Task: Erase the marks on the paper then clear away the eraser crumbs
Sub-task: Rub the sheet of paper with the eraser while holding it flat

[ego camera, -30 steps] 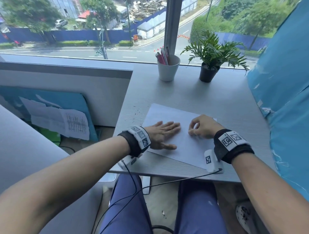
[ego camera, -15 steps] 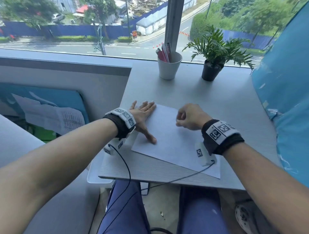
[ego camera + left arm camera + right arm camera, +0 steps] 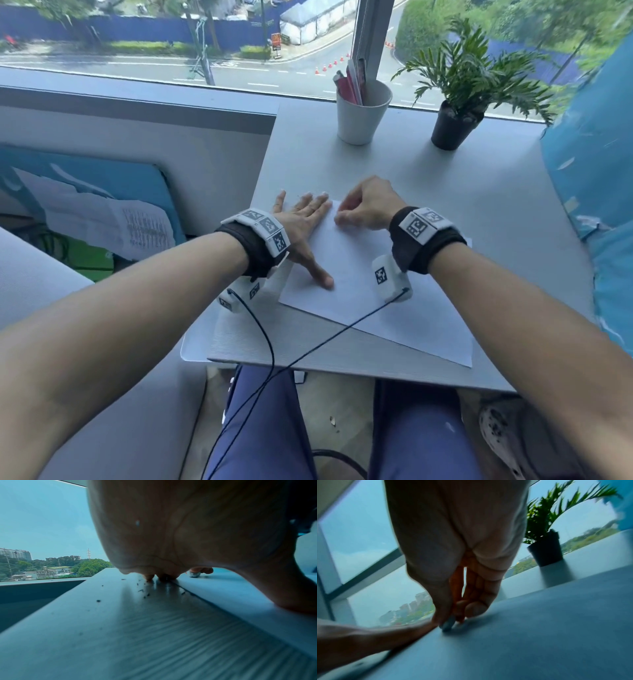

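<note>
Now the flat, spread left hand [image 3: 301,226] presses the white sheet of paper's [image 3: 359,284] far left corner while the curled right hand [image 3: 368,205] pinches a small grey eraser [image 3: 447,624] there.

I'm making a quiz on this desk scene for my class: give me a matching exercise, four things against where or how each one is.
Things:
1. left hand
2. right hand
3. white cup
4. eraser crumbs

States:
A. scattered on the bare desk beside the paper's edge
B. fingers curled, pinching a small eraser on the paper
C. spread flat across the paper's left edge
D. standing by the window, holding pens

Pairs: 1-C, 2-B, 3-D, 4-A
</note>
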